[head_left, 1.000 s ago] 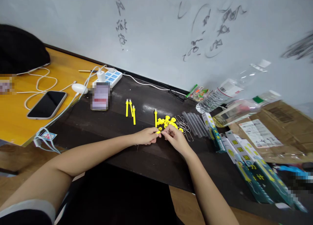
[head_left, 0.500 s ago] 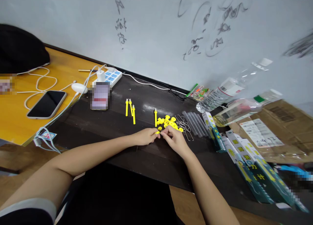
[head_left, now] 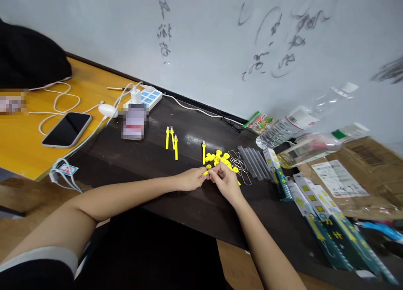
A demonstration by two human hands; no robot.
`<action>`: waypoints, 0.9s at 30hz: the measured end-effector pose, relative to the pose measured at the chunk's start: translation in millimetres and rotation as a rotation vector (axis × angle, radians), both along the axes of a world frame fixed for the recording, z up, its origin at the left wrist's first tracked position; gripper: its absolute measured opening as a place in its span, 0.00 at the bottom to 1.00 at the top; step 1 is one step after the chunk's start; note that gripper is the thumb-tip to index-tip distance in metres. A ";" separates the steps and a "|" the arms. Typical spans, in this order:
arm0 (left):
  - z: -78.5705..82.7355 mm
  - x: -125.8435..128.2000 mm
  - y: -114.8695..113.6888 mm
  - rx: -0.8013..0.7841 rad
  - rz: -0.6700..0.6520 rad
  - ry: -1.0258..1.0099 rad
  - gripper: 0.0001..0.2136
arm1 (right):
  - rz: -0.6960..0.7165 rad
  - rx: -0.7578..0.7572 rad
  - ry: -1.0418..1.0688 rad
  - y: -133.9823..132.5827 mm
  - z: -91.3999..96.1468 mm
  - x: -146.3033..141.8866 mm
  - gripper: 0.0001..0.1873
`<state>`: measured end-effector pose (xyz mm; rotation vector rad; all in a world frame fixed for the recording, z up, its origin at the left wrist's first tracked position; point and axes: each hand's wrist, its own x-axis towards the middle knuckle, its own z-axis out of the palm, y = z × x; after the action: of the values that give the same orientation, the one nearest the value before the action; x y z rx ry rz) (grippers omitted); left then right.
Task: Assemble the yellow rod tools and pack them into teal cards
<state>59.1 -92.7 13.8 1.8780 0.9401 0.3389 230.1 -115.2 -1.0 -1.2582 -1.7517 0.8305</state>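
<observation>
Left hand [head_left: 190, 178] and right hand [head_left: 225, 181] meet fingertip to fingertip at frame centre, both pinching one small yellow piece [head_left: 206, 172] just above the dark bench [head_left: 141, 164]. Versus half a second ago: same pinch, same spot, barely any shift. Yellow parts pile [head_left: 220, 158] just behind, single yellow pin [head_left: 203, 152] beside it, three yellow pins [head_left: 171, 137] further left, wire clips [head_left: 239, 164] right, phone [head_left: 67, 129] far left.

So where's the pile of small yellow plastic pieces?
Head view, centre: the yellow pile lies just beyond the right hand, between a lone yellow stick and thin wire clips.
</observation>
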 end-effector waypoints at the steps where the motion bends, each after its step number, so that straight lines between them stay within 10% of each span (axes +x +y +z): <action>1: -0.1 -0.3 -0.5 0.014 0.007 -0.003 0.11 | -0.016 -0.001 0.016 0.1 -0.5 -0.5 0.11; 9: -3.2 -1.7 -5.9 0.265 0.036 0.092 0.17 | -0.083 0.014 0.062 -2.4 -5.5 -9.9 0.11; 16: -8.7 1.0 0.3 -0.033 0.032 -0.110 0.17 | -0.117 0.089 0.093 -4.5 -6.8 -11.3 0.10; 21: -9.6 0.5 -1.3 0.162 0.081 -0.215 0.14 | -0.109 0.087 0.113 -4.3 -9.8 -11.1 0.10; 27: 13.0 -0.1 1.5 -0.537 0.025 -0.324 0.15 | -0.079 0.110 0.187 -2.2 -9.0 -12.5 0.10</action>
<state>59.0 -91.2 26.8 1.2762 0.7419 0.3514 217.6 -117.5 -10.0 -1.1320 -1.5672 0.7702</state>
